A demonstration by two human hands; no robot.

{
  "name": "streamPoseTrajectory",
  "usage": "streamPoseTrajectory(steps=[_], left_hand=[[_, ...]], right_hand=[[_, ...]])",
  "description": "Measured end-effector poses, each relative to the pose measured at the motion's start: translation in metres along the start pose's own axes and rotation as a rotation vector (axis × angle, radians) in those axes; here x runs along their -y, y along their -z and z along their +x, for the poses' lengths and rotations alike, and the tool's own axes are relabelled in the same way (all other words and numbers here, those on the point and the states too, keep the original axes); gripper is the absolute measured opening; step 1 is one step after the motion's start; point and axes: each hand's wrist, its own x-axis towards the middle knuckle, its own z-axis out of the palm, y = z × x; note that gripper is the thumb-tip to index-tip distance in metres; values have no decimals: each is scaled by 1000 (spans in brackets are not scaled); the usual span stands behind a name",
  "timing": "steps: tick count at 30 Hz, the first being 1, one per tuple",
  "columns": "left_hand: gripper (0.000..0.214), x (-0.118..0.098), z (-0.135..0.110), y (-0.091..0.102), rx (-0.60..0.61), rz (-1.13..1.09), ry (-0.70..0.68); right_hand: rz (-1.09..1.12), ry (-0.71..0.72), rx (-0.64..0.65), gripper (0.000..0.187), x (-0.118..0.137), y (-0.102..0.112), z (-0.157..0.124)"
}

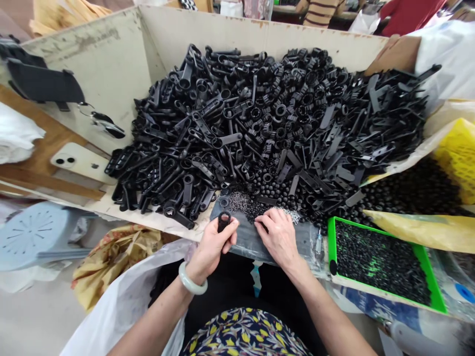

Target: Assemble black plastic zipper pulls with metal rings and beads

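Note:
My left hand (217, 238) is closed around a black plastic part with a ring-shaped end (224, 219), held upright at the front of the bench. The rest of that part is hidden by my fingers. Farther right, my right hand (277, 236) rests low over a grey work mat (248, 241), fingers bent and tips together at a pile of tiny dark pieces (256, 210). Whatever those fingertips hold is too small to make out. Small silvery metal pieces (239, 201) lie between the hands, just behind them.
A large heap of black plastic parts (230, 123) fills the bench behind my hands, walled by cream boards (237, 32). At right stands a green tray (386, 236) of small black pieces. A phone (83, 162) and keys (106, 123) are at left, above a blue stool (33, 235).

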Motion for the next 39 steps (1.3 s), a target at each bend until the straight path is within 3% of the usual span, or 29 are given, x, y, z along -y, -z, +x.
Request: streamPoseTrajectory(steps=[6, 12, 15, 39], left_hand=[[43, 10, -8, -3, 77, -216, 120], [43, 13, -11, -11, 102, -190, 100], [41, 11, -15, -16, 93, -164, 84], [40, 13, -22, -27, 97, -215, 98]], right_hand=[[101, -3, 0, 14, -3, 4, -1], [674, -94, -22, 12, 11, 18, -4], [790, -135, -19, 13, 19, 22, -5], [712, -9, -149, 18, 19, 13, -17]])
